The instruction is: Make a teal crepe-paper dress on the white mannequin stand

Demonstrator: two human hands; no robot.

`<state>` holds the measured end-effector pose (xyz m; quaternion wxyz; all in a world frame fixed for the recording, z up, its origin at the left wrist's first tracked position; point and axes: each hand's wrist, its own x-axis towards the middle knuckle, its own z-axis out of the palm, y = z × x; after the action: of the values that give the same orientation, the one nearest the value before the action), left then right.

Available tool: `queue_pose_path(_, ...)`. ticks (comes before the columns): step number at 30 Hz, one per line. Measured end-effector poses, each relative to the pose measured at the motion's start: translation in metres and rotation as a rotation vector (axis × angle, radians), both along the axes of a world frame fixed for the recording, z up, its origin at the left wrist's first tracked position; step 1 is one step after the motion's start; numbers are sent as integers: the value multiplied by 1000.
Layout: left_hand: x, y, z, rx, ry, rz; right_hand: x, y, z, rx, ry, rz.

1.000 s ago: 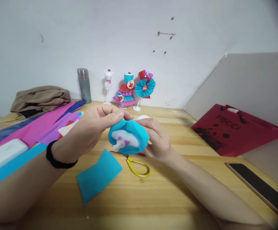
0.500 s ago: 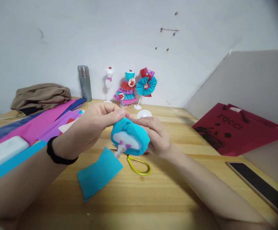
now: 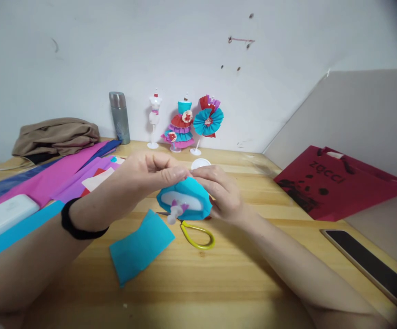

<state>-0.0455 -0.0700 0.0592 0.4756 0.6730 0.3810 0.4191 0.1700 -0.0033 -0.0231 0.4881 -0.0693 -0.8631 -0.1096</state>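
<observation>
Between my hands is a small white mannequin [image 3: 181, 200] wrapped in blue crepe paper [image 3: 203, 193], tilted so its knobbed neck end points toward me. My left hand [image 3: 152, 171] pinches the wrap's upper edge between thumb and fingers. From the right, my right hand [image 3: 224, 192] is closed around the mannequin's side; its fingertips meet the left ones at the top, and part of them is hidden behind the paper. Under the mannequin lie scissors [image 3: 198, 236] with a yellow handle, their blades partly covered. A loose blue crepe paper piece [image 3: 141, 249] rests on the table nearby.
Against the wall stand a bare mannequin [image 3: 154, 116], two dressed ones [image 3: 181, 128] [image 3: 208, 121] and a grey flask [image 3: 119, 118]. Coloured paper sheets [image 3: 57, 176], a white box [image 3: 8, 217] and brown cloth [image 3: 56, 137] lie left. A red bag [image 3: 335, 187] and a phone [image 3: 366, 265] are right.
The wrapped mannequin has tilted slightly and sunk a little. My left thumb has slid rightward along the paper's upper edge, closer to my right fingers. Both hands keep hold.
</observation>
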Motion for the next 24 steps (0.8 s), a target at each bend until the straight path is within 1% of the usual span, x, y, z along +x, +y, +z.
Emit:
queue_pose_path(6, -5, 0, -2, 28, 44, 3, -1, 0, 3, -48, -17, 79)
queue_pose_path(9, -6, 1, -3, 58, 57, -33, -2, 1, 1, -74, -26, 89)
queue_pose_path(11, -6, 2, -5, 92, 66, -59, -2, 1, -1, -116, -36, 94)
queue_pose_path(14, -8, 5, -9, 123, 6, -92, -2, 1, -3, -174, -15, 144)
queue_pose_path(16, -10, 7, -12, 92, -94, -126, -2, -2, -3, -221, 7, 188)
queue_pose_path(18, -11, 9, -13, 16, -201, -166, -2, -6, -1, -301, 26, 211)
queue_pose_path(21, -9, 12, -12, -90, -285, -249, -1, -16, 2, -455, 55, 178)
queue_pose_path(24, -4, 13, -9, -107, -322, -273, -1, -25, 5, -590, 108, 119)
